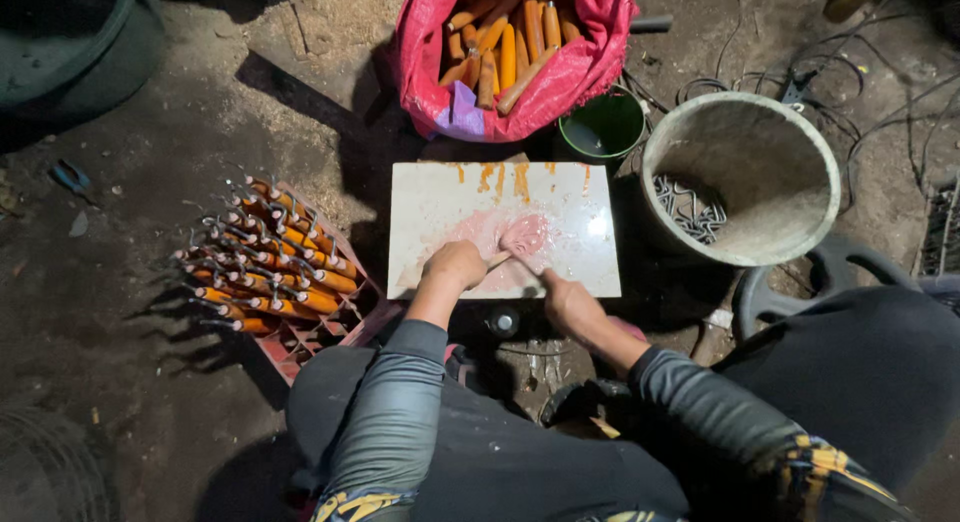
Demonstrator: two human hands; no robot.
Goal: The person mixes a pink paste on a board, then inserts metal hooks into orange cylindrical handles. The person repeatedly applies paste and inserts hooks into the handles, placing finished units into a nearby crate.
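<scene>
One pink paste patch [522, 236] mid white board [500, 227] | your left hand [455, 264] closed on one wooden stick [497, 259] | your right hand [568, 300] grips a second tool, blurred | one red crate [335, 327], one pink sack [560, 77], two buckets.

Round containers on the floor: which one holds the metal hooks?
The big pale bucket right of the white board: grey metal hooks lie in its bottom. The small green tub beside it shows no hooks.
</scene>
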